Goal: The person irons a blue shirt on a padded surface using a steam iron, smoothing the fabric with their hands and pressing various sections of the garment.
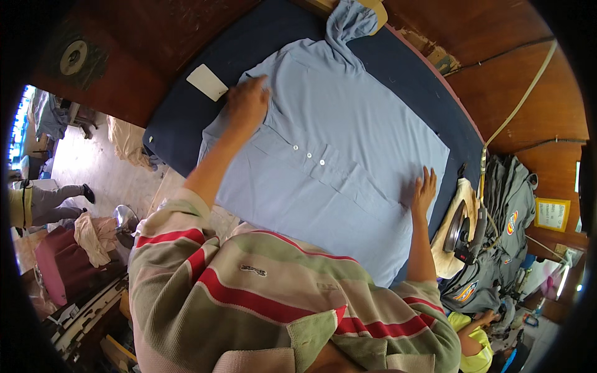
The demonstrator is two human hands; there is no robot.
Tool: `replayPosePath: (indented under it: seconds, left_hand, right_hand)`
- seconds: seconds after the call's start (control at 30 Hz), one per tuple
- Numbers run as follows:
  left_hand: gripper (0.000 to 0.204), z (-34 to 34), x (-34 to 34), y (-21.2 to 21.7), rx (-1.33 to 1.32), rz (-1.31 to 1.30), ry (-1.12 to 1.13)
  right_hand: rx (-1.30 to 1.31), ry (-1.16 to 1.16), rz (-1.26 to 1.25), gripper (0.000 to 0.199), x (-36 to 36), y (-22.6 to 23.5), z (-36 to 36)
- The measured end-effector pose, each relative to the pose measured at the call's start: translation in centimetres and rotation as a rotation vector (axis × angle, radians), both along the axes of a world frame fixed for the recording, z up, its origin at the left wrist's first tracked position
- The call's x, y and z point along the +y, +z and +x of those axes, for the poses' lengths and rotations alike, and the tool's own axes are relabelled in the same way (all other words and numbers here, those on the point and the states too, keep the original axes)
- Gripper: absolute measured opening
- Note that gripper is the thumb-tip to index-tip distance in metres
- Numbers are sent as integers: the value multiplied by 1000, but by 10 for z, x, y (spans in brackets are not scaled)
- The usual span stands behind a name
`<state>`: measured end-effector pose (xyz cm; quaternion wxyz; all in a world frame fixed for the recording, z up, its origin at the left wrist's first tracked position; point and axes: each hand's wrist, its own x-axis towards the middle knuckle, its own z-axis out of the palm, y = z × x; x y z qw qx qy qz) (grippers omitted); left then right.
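Note:
A light blue shirt (367, 118) lies spread over a dark blue padded board (168, 124). Three white buttons (309, 155) show on its placket, and one sleeve (348, 26) is bunched at the far end. My left hand (249, 102) is at the shirt's far left edge; its bent fingers are smeared, so whether they grip the fabric is unclear. On the right, my right hand (424, 191) rests open on the shirt near its side edge, fingers apart. A white card-like piece (207, 82) lies on the board beside my left hand.
An iron (458, 230) stands on a cream cloth-covered rest (449, 255) to the right, beneath a hanging hose (522, 99). Dark grey garments (507, 193) hang beyond it. A person in yellow (476, 342) is at lower right; another person's legs (56, 202) show at left.

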<state>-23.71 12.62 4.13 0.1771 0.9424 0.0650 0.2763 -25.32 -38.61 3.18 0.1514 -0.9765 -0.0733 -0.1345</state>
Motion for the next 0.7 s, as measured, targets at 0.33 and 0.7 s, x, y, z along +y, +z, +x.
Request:
replayPosePath:
  seconds: [0.33,0.7]
  left_hand:
    - [25,62,53,-4,437,-98,129]
    - [23,54,62,-4,437,-113,136]
  right_hand:
    - [-98,682,79,29,271,43,201]
    - [42,758,-72,22,384,-8,285]
